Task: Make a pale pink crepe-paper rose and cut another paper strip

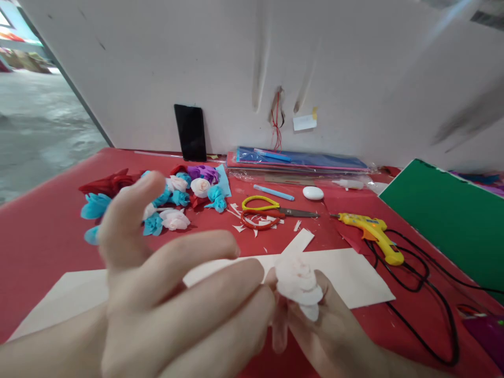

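My right hand (326, 331) is closed round the base of a small pale pink paper rose (299, 283), held up close to the camera. My left hand (173, 299) is beside it with fingers stretched out and spread, fingertips near the rose, holding nothing. Both hands hover over a white paper sheet (354, 278) lying on the red table (43, 231).
A heap of finished paper flowers (177, 202) in blue, white, purple and red lies at the left. Yellow-and-red scissors (268, 210), a blue pen (273, 192), a yellow glue gun (374, 233) with black cord, stacked coloured sheets (299, 159), a green sheet (449, 220) and a black phone (191, 132) by the wall.
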A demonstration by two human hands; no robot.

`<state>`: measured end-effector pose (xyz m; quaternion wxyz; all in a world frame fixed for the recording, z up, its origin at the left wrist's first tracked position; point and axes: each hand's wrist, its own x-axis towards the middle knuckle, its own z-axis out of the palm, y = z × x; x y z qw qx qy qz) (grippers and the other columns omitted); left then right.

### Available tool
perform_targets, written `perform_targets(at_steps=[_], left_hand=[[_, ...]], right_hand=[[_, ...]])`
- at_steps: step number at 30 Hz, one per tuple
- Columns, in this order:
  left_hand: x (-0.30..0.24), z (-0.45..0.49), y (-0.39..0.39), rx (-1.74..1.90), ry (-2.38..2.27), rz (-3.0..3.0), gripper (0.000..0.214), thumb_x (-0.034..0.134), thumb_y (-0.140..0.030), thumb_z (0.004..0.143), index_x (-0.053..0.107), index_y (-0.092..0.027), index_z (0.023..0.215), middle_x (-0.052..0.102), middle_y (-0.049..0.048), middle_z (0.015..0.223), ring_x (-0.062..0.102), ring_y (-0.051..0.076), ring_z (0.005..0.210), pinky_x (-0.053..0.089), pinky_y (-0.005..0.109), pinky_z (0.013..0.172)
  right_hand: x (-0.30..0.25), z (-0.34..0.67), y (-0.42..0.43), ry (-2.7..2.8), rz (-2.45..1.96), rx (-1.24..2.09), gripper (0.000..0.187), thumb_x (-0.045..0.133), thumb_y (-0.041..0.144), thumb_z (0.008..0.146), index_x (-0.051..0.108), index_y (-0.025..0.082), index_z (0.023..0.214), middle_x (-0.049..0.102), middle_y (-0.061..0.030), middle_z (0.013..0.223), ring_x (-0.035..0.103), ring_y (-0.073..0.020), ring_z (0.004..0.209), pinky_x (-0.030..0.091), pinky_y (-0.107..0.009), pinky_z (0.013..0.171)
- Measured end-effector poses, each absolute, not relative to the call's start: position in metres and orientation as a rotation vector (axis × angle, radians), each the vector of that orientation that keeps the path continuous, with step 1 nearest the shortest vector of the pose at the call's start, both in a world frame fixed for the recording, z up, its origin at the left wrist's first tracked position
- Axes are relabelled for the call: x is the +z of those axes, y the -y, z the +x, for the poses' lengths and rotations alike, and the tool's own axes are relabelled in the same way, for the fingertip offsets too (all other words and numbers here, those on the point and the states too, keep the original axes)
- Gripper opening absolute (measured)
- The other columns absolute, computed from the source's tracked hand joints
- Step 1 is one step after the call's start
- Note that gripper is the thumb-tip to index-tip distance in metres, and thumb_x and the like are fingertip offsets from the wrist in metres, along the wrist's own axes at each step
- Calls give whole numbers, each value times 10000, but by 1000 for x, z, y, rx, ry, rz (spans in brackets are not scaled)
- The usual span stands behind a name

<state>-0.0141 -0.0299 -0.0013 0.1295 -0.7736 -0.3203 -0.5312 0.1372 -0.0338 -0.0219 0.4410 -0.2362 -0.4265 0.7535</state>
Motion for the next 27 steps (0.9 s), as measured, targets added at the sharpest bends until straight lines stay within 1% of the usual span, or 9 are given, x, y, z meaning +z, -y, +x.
perform_targets(at_steps=[2, 4, 6, 8, 12, 15, 18, 21, 27], left_hand=[[17, -22, 20, -1468, 793, -2417, 135, 565, -110, 702, 592, -236, 745, 641, -75, 678, 572, 155, 708, 251, 492, 1126], [26, -27, 15, -1480, 927, -2697, 182, 483, -84, 797, 590, -228, 765, 629, -62, 721, 556, 125, 715, 354, 363, 1044], [27, -25, 17, -1555, 1117, -2980, 223, 425, -99, 857, 583, -242, 793, 619, -67, 753, 559, 97, 710, 446, 237, 870], [22, -20, 22, -1704, 1267, -3151, 196, 439, -146, 870, 578, -256, 787, 604, -76, 740, 568, 85, 703, 468, 182, 743], [19, -13, 29, -1971, 1519, -3245, 122, 525, -198, 830, 585, -258, 742, 588, -86, 707, 552, 71, 651, 454, 140, 620], [25, -12, 26, -1917, 1813, -3320, 84, 573, -210, 786, 593, -252, 716, 579, -87, 655, 536, 63, 594, 425, 120, 532], [32, -11, 22, -1881, 2074, -3293, 81, 598, -208, 723, 588, -226, 645, 556, -76, 580, 535, 68, 552, 433, 119, 513], [31, -10, 20, -1886, 2123, -3345, 87, 607, -184, 688, 587, -216, 610, 566, -70, 571, 540, 69, 543, 446, 115, 511], [16, -19, 25, -2020, 1982, -3463, 108, 597, -159, 747, 624, -263, 747, 624, -71, 694, 615, 88, 651, 509, 121, 551]], right_hand=[[-21, 144, 26, 1099, -597, 1788, 181, 672, 394, 800, 689, 251, 690, 513, 35, 485, 460, -114, 495, 410, -244, 550], [-21, 153, 18, 1202, -605, 1680, 106, 662, 355, 815, 722, 283, 768, 581, 20, 550, 504, -135, 554, 428, -260, 580], [-20, 161, 10, 1371, -603, 1547, 143, 641, 381, 829, 727, 290, 760, 613, 1, 592, 544, -171, 677, 450, -288, 647], [-19, 167, 5, 1479, -594, 1464, 205, 651, 404, 817, 716, 274, 672, 606, -8, 577, 537, -190, 741, 452, -306, 679], [-16, 169, 0, 1556, -560, 1399, 217, 714, 334, 771, 685, 259, 570, 575, 17, 529, 496, -165, 661, 445, -308, 670], [-16, 169, -1, 1607, -503, 1369, 172, 732, 290, 758, 705, 259, 591, 599, 28, 541, 483, -148, 622, 445, -304, 675], [-19, 170, 0, 1651, -482, 1365, 95, 747, 290, 743, 743, 249, 657, 656, 2, 593, 517, -163, 657, 450, -308, 662], [-20, 171, 2, 1677, -489, 1371, 53, 743, 290, 745, 761, 257, 708, 680, -12, 621, 532, -177, 689, 459, -327, 680], [-16, 170, 6, 1667, -561, 1368, 135, 698, 291, 795, 745, 284, 669, 654, 9, 607, 517, -152, 651, 449, -333, 723]])
